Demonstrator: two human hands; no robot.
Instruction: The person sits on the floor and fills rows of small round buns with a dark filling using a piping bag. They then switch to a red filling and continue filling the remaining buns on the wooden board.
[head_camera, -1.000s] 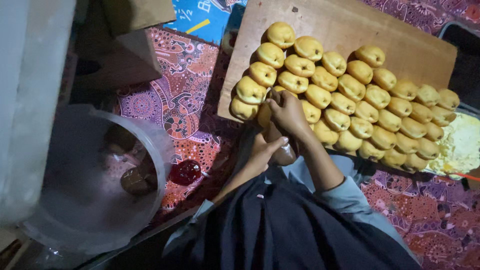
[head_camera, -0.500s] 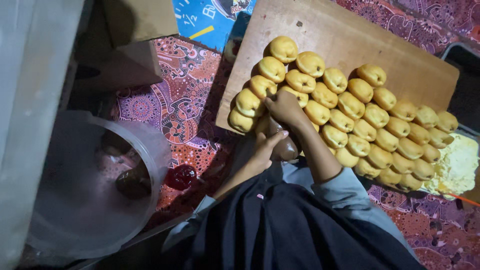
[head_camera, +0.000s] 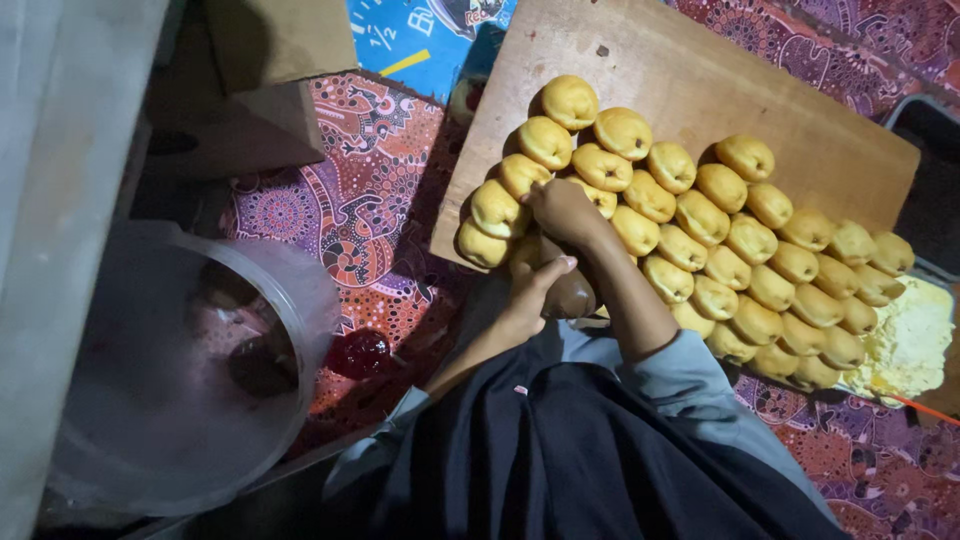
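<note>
wooden board (head_camera: 800, 130) on patterned mat (head_camera: 370, 200); right hand (head_camera: 562, 210) grips bun (head_camera: 600, 200), left hand (head_camera: 535, 290) grips brown piece (head_camera: 572, 296).

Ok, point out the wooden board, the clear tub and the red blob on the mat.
wooden board (head_camera: 700, 70), head view, bare top part.
clear tub (head_camera: 320, 300), head view, right rim.
red blob (head_camera: 360, 352), head view, its middle.

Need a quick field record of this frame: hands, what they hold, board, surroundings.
left hand: grips a dark brown object, kind unclear
right hand: rests on yellow dough balls at the near left corner of the pile
board: wooden board, balls packed in rows
beside board: pale yellow dough mass at right
lower left: clear plastic tub
floor: patterned red mat
</note>
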